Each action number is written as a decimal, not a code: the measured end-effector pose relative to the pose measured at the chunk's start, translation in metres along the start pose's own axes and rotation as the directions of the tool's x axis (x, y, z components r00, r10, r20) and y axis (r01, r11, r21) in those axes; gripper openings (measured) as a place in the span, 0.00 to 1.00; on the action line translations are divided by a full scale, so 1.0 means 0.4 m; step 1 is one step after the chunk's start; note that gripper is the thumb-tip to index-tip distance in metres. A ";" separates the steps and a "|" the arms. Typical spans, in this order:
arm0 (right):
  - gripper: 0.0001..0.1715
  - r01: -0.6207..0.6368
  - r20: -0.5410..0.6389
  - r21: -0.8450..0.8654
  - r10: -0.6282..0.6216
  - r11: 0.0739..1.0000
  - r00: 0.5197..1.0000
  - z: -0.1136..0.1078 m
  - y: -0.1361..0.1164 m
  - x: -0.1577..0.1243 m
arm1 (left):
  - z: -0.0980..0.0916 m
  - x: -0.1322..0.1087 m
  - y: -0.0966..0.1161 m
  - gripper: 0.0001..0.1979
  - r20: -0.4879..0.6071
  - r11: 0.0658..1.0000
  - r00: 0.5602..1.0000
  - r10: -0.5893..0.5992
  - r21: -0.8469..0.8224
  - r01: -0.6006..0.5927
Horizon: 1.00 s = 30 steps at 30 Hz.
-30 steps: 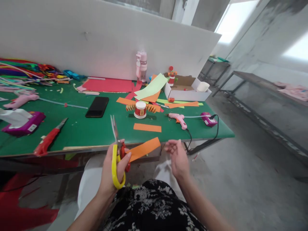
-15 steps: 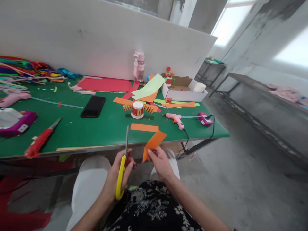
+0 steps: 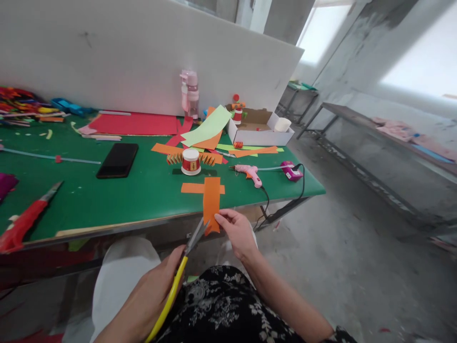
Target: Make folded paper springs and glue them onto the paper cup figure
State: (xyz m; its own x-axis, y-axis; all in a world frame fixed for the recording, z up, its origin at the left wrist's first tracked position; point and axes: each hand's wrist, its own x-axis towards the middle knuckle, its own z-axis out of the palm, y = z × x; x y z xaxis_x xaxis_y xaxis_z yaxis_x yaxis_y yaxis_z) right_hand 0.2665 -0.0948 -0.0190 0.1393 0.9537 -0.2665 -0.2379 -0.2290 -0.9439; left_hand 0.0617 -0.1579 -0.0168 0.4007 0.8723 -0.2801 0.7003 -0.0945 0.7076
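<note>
Orange paper strip (image 3: 211, 202), yellow-handled scissors (image 3: 178, 281)

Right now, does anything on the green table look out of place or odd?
Nothing looks spilled or damaged. The red-handled cutter lies at the table's front left edge, blade bare, and the pink glue gun's cable hangs over the front edge.

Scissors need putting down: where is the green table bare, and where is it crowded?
Bare: the front of the table, between the phone, the red cutter and the flat orange strip. Crowded: the back right, with jar, paper scraps, box and glue gun. Left hand holds scissors; right hand a second strip.
</note>
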 end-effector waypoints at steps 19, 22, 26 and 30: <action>0.12 0.078 -0.010 -0.055 -0.079 0.995 0.997 -0.004 -0.008 -0.007 | -0.009 0.029 0.034 0.24 0.039 0.999 0.999 0.012 0.050 -0.014; 0.12 0.072 -0.003 -0.063 -0.072 0.995 0.997 0.000 -0.009 -0.012 | -0.007 0.030 0.037 0.24 0.041 0.999 0.999 0.012 0.042 -0.013; 0.12 0.086 -0.026 -0.056 -0.087 0.995 0.996 0.004 -0.009 -0.016 | -0.005 0.030 0.038 0.25 0.034 0.999 0.999 0.019 0.037 -0.020; 0.13 0.099 -0.060 -0.036 -0.101 0.994 0.993 0.004 -0.008 -0.014 | -0.002 0.029 0.034 0.25 0.045 0.998 0.999 0.015 0.054 -0.017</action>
State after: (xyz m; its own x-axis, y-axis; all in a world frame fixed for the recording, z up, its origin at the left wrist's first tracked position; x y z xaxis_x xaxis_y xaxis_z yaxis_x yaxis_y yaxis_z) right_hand 0.2649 -0.0991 -0.0140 0.2205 0.9585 -0.1807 -0.1885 -0.1399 -0.9721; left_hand 0.0755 -0.1486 -0.0098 0.4374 0.8483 -0.2984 0.7243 -0.1356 0.6760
